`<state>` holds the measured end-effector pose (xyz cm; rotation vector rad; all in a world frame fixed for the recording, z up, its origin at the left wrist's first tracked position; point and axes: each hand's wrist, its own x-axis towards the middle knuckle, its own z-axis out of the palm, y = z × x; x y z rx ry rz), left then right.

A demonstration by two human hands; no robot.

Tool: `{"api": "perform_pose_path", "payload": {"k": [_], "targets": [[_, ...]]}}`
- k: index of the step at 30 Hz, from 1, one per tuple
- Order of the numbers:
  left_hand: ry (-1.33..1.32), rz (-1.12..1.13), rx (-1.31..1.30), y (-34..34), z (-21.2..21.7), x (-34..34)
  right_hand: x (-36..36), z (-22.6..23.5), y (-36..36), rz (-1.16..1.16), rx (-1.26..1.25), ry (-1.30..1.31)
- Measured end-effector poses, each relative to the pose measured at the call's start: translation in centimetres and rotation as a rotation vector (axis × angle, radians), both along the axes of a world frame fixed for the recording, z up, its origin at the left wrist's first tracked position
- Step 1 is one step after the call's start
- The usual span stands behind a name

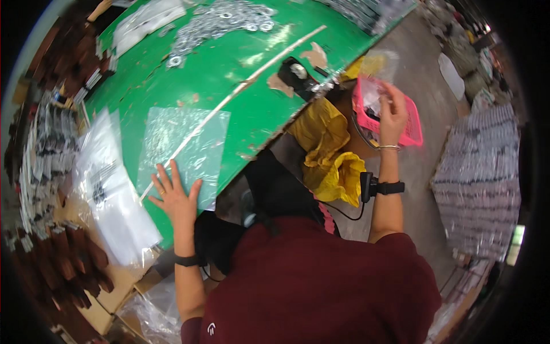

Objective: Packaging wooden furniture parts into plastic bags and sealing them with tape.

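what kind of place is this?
Likely a small hardware packing workshop: a green worktable heaped with metal washers, clear plastic bags under the left hand, and stacked bagged goods on the floor.

hands: 2 (175, 198) (392, 114); pink basket: 1 (412, 135); yellow bag: 1 (326, 152); green table: 1 (252, 69); clear bag: 1 (183, 146)

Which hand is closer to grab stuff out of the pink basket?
The right hand. It is already reaching into the pink basket beside the green table, fingers around something small inside. The left hand lies flat on a clear plastic bag on the table, far from the basket.
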<state>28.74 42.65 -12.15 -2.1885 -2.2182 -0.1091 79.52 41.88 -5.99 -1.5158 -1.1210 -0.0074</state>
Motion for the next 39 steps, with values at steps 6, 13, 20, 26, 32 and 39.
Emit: {"api": "perform_pose_path", "payload": {"k": [6, 13, 20, 26, 32, 39], "targets": [[-0.003, -0.030, -0.018, 0.0, 0.1, -0.7, -0.6, -16.1, -5.4, -0.173, -0.897, -0.171], [-0.052, -0.018, -0.113, 0.0, 1.4, -1.3, 2.5, -29.2, 0.0, 0.101, -1.130, -0.174], [-0.054, -0.029, -0.126, -0.1, 2.1, -0.5, 3.1, -33.6, 4.7, 0.151, -1.358, 0.327], [-0.072, -0.057, -0.103, -0.4, 2.4, -0.4, 2.5, -36.4, 2.0, -0.119, -0.870, 0.501], [-0.058, -0.021, -0.131, 0.9, 2.1, 0.8, 0.4, -24.9, -5.1, -0.096, -0.365, 0.338], [-0.050, 0.075, 0.039, -1.4, 2.8, -1.6, -15.7, -5.0, 0.3, 0.685, -0.238, 0.309]]}}
